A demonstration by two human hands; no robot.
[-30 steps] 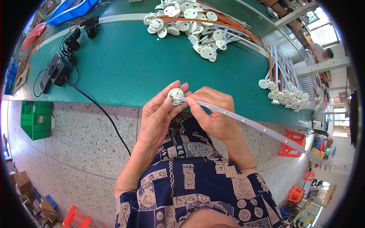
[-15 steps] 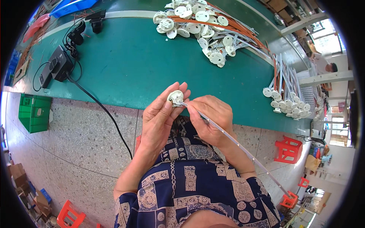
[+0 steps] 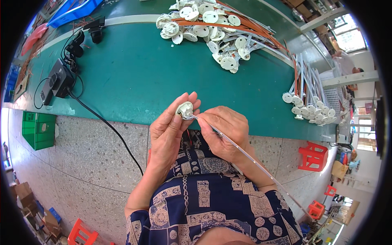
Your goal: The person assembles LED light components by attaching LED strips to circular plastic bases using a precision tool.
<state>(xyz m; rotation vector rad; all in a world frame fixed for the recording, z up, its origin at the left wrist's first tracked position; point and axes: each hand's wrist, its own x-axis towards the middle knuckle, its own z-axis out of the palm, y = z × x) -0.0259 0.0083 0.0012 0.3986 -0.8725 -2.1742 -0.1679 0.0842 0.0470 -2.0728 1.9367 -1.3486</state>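
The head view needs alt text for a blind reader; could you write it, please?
A person's left hand holds a round white cap, and the right hand pinches a thin strip beside it. Beyond, similar caps and strips lie bunched on a green table.

White cap (image 3: 183, 108), green tabletop (image 3: 122, 69)

Round white cap (image 3: 183, 108), slanting strip (image 3: 256, 162)
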